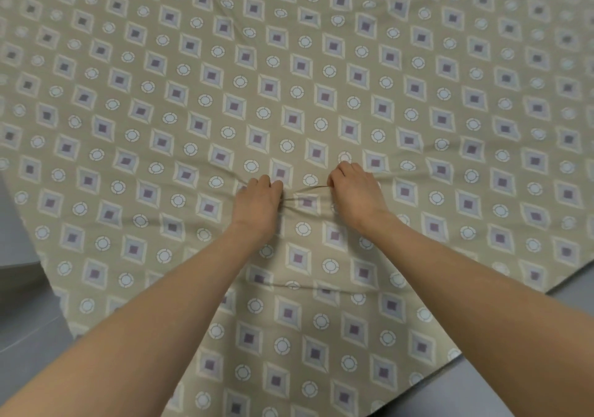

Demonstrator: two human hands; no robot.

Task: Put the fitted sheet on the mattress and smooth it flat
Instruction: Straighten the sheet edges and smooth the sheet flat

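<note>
A tan fitted sheet (321, 72) printed with purple-centred diamonds and pale rings covers the mattress and fills most of the view. Its near corner points toward me and hangs down at the bottom. My left hand (257, 198) and my right hand (355, 191) lie close together on the middle of the sheet, both with curled fingers pinching the cloth. A small ridge of gathered fabric (305, 191) runs between them, and creases fan out from each hand. The mattress itself is hidden under the sheet.
Grey floor (29, 326) shows along the left edge of the bed and again as grey floor at the lower right (514, 378). The bed's two near edges slant away from the corner in front of me.
</note>
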